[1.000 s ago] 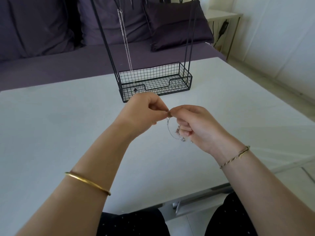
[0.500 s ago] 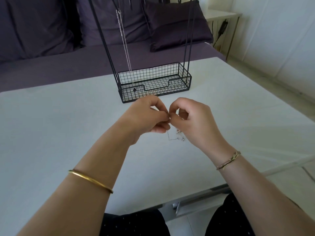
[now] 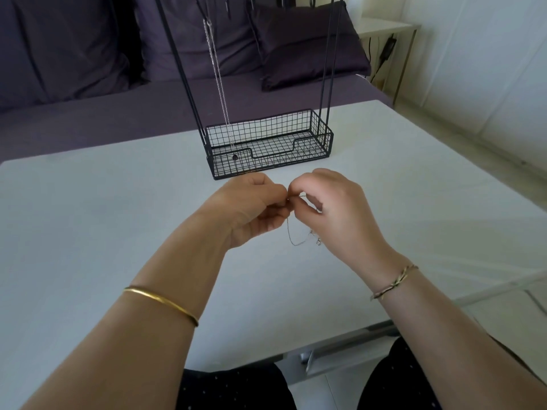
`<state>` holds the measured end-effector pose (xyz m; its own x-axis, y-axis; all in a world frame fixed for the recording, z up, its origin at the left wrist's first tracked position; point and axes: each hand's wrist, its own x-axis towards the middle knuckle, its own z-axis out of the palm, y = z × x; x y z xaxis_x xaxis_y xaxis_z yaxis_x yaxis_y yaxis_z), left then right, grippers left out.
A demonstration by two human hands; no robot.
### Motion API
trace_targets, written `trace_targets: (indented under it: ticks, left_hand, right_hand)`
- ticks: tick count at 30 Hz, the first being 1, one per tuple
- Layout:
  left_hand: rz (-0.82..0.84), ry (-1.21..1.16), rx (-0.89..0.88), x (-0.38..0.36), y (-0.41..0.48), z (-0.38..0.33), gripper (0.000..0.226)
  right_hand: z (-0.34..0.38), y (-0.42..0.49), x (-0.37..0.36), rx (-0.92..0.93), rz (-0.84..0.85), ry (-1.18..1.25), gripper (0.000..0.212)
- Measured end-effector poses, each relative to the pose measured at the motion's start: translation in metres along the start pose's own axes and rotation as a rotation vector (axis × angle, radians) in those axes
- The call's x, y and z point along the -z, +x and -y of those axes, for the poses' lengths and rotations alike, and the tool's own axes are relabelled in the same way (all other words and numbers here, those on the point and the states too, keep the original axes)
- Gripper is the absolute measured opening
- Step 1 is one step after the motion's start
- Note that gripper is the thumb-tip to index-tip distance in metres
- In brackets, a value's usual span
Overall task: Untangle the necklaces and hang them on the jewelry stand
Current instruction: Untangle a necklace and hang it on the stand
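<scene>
pinches a thin necklace (image 3: 296, 240) in a narrow two-handed grip, fingertips of the left hand (image 3: 251, 208) and the right hand (image 3: 334, 208) meeting knuckle to knuckle, probably to pick at one small knot or the clasp up close. lets the slack loop hang toward six o'clock from the pinch, with a tiny clasp end toward five o'clock, just above or touching the white surface (image 3: 88, 217); cannot tell which. holds the work low and central, likely so that anything dropped lands close by. faces the black wire jewelry stand (image 3: 328, 140) at twelve o'clock, near the hands and so in easy reach for hanging. shows one silver chain (image 3: 220, 84) already hung toward eleven o'clock, pendant down inside the wire base. looks like untangling not yet done, hanging of this piece to come.
</scene>
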<state>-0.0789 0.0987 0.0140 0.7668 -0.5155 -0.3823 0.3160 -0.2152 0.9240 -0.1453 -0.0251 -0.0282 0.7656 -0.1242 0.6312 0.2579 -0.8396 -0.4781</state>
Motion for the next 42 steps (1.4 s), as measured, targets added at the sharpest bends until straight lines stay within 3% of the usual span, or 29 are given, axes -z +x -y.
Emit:
trace_targets:
  ticks: [5, 8, 13, 22, 25, 29, 31, 38, 42]
  left_hand:
    - [-0.001, -0.052, 0.003, -0.002, 0.003, -0.003, 0.03]
    - [0.003, -0.014, -0.003, -0.003, 0.004, -0.003, 0.028]
    - [-0.029, 0.08, -0.04, -0.007, 0.004, -0.005, 0.029]
    - [-0.08, 0.081, -0.002, -0.007, 0.007, -0.004, 0.029]
    - [-0.131, 0.061, -0.021, -0.008, 0.007, -0.004, 0.03]
    - [-0.094, -0.055, 0.019, -0.009, 0.008, -0.006, 0.032]
    - [-0.068, -0.091, 0.049, -0.009, 0.008, -0.006, 0.031]
    - [-0.05, -0.156, 0.097, -0.011, 0.009, -0.005, 0.027]
    - [-0.034, -0.209, 0.097, -0.012, 0.008, -0.004, 0.028]
  right_hand:
    - [0.0, -0.002, 0.005, -0.228, 0.012, 0.28, 0.009]
    - [0.001, -0.002, 0.007, -0.241, 0.003, 0.321, 0.008]
    - [-0.002, -0.003, 0.008, -0.187, -0.052, 0.231, 0.009]
    - [-0.005, -0.003, 0.005, 0.124, -0.108, -0.21, 0.018]
    - [0.0, -0.002, 0.003, -0.049, -0.045, -0.21, 0.011]
    - [0.004, -0.002, 0.004, -0.369, -0.048, 0.284, 0.006]
    - [0.007, -0.002, 0.005, -0.379, -0.082, 0.356, 0.008]
    - [0.003, -0.003, 0.001, -0.249, -0.159, 0.128, 0.009]
    - [-0.003, -0.003, -0.001, -0.255, -0.097, 0.07, 0.007]
